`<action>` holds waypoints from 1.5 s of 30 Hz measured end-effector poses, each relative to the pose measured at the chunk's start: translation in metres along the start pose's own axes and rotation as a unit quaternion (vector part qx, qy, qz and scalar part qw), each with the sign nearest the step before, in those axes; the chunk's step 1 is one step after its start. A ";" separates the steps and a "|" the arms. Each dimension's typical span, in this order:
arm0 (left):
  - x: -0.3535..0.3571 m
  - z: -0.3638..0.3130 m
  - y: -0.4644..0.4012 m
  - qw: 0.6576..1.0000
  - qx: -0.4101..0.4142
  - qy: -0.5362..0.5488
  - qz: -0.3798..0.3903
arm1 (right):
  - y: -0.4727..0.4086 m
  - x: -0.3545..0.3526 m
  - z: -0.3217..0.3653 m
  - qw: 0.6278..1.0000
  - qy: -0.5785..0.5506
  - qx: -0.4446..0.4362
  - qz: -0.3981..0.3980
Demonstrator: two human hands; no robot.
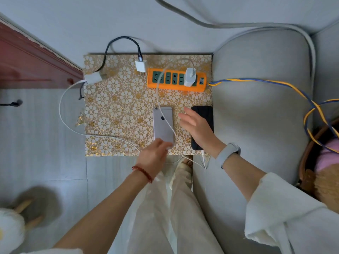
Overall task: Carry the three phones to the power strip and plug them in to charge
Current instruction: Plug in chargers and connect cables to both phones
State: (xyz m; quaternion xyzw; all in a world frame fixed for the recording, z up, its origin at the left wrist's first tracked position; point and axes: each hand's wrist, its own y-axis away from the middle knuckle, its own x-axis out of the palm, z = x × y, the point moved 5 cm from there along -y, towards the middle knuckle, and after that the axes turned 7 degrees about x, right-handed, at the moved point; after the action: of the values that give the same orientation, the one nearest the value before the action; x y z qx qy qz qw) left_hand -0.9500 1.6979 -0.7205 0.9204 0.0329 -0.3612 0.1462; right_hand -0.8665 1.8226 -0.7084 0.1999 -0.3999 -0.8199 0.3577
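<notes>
Top-down view of a floral gold-and-white mat (113, 114), described left to right. At 9 o'clock, a loose white charger (92, 77) lies on the mat's left edge; a white cable (63, 118) loops from it out over the pale floor and back along the near edge. At 11 o'clock a second white charger (140, 66) lies unplugged just beside the left end of the orange power strip (176, 87), with a black cable (111, 44) arching off the far edge. A third white charger (189, 77) stands plugged into the strip toward its right end; the small label at that end is too blurred to read. At centre, a silver phone (163, 123) lies back-up, a dark logo mark on it, a thin white cable across it. The left hand (153, 158) grips the phone's near end, fingers curled. The right hand (197, 125) hovers released, fingers spread, over a black phone (208, 114) at the mat's right edge, against the grey sofa (260, 107). Only two phones show. Bare mat lies open left of centre.
</notes>
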 end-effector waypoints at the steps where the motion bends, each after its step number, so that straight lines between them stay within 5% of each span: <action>1: 0.007 -0.005 0.004 1.000 0.013 -0.004 0.024 | 0.003 0.005 0.006 0.999 -0.033 -0.002 0.016; 6: 0.029 -0.003 0.017 0.992 -0.041 -0.022 0.120 | 0.030 -0.002 0.017 0.998 -0.011 -0.054 -0.013; 10: 0.032 0.007 0.013 0.982 -0.092 -0.025 0.163 | 0.059 -0.029 -0.013 0.980 0.046 -0.092 -0.172; 13: 0.026 0.015 0.010 0.982 -0.114 -0.010 0.152 | 0.064 -0.044 -0.033 0.904 0.302 -0.053 -0.299; 17: -0.001 0.030 0.007 0.986 -0.149 -0.011 0.075 | 0.049 -0.044 -0.036 0.824 0.474 0.029 -0.308; 20: -0.029 0.041 0.003 0.986 -0.161 -0.025 0.025 | 0.041 -0.037 -0.010 0.841 0.423 0.009 -0.338; 24: -0.072 0.061 -0.009 0.981 -0.180 -0.054 -0.043 | 0.047 -0.004 0.044 0.857 0.263 -0.174 -0.406; 27: -0.103 0.080 -0.021 0.973 -0.204 -0.081 -0.079 | 0.042 0.028 0.075 0.827 0.319 -0.282 -0.367; 32: -0.146 0.118 -0.045 0.943 -0.271 -0.168 -0.094 | -0.005 0.057 0.078 0.822 0.473 -0.226 -0.221; 38: -0.177 0.169 -0.070 0.920 -0.302 -0.234 -0.087 | -0.044 0.071 0.072 0.811 0.531 -0.179 -0.170; 45: -0.182 0.172 -0.063 0.973 -0.176 -0.073 -0.130 | -0.047 0.089 0.081 0.855 0.457 -0.196 -0.150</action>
State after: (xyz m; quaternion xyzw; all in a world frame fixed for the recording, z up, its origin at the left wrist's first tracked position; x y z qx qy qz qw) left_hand -1.2066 1.7158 -0.7329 0.8392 0.2051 -0.4316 0.2595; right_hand -0.9951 1.8177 -0.7007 0.5349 0.0122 -0.7415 0.4048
